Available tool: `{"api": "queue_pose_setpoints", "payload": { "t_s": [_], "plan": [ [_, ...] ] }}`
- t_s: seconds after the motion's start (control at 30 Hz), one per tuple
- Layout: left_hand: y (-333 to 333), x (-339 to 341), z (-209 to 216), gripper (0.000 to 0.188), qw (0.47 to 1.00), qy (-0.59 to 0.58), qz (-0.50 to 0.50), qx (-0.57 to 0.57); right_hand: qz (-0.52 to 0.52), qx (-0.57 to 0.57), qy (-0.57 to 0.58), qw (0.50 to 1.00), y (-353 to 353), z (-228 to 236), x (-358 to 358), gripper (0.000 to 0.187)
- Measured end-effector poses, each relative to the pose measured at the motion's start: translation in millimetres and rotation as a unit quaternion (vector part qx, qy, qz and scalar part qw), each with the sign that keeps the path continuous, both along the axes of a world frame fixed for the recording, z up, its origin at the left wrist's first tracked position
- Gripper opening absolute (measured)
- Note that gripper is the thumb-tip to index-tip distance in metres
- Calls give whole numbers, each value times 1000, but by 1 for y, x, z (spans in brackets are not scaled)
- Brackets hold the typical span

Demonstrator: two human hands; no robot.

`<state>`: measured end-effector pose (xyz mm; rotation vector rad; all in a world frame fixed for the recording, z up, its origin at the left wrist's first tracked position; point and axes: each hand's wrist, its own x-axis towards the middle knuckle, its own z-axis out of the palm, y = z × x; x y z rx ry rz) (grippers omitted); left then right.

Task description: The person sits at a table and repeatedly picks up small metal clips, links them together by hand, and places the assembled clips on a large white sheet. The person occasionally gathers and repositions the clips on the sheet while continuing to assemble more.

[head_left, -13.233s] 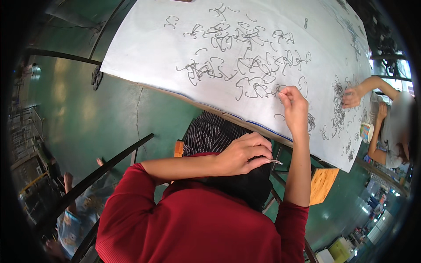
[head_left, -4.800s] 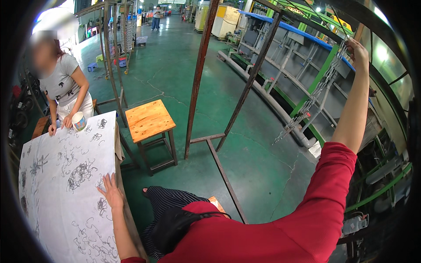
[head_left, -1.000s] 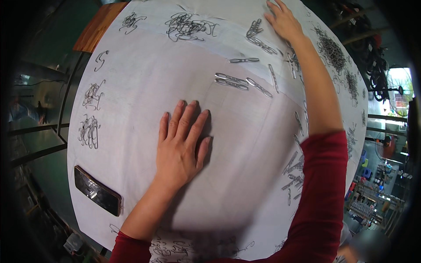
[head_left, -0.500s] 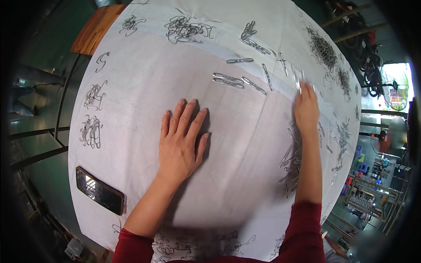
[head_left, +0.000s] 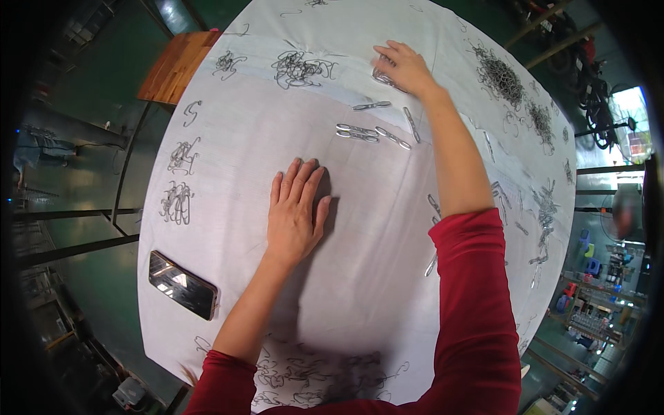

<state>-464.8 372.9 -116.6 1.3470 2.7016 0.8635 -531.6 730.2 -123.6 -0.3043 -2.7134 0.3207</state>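
My left hand [head_left: 294, 211] lies flat on the white-covered table, palm down, fingers stretched and thumb apart. It holds nothing. At the far middle, my right hand [head_left: 407, 69] reaches over a small cluster of shiny flat metal links [head_left: 389, 81], its fingers apart and partly covering them. Whether its fingertips touch or lift any link is hidden. Nearer me are two links side by side [head_left: 357, 133], a slanted link [head_left: 394, 138], a single link [head_left: 372, 106] and an upright-lying link [head_left: 411, 124]. Each link is a narrow bar with slotted, rounded ends.
Thin dark wire hooks lie in a tangle [head_left: 301, 69] far left, a bundle [head_left: 176, 204] at left and a big pile [head_left: 501, 79] far right. More hooks [head_left: 297, 373] lie near my body. A black phone [head_left: 183, 285] rests at left; a wooden stool [head_left: 176, 66] stands beyond the table edge.
My right hand has swung leftward and farther away, from the right side of the table to the link cluster. My left hand stays flat on the cloth. The whole view has shifted slightly.
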Motion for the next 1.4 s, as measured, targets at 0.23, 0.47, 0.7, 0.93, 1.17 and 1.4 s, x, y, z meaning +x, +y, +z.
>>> {"api": "queue_pose_setpoints", "payload": {
  "t_s": [0.23,0.47,0.7,0.93,1.17,1.4],
  "plan": [
    [2,-4,-14,52,998,4,66,5,132,-34,-60,989,-103,16,143,24],
    [110,-3,-26,59,997,58,50,28,-11,-85,62,994,-18,20,124,35],
    [102,40,-16,50,986,-9,-159,54,85,-180,35,979,-83,-9,224,26],
    [41,138,6,36,925,-233,-283,103,1,-237,22,971,-48,48,341,16],
    [48,148,9,33,953,-189,-173,163,-505,10,-26,863,127,4,439,58],
    [48,144,11,34,961,-164,-193,106,-582,-127,-68,800,183,0,442,69]
  ]
}}
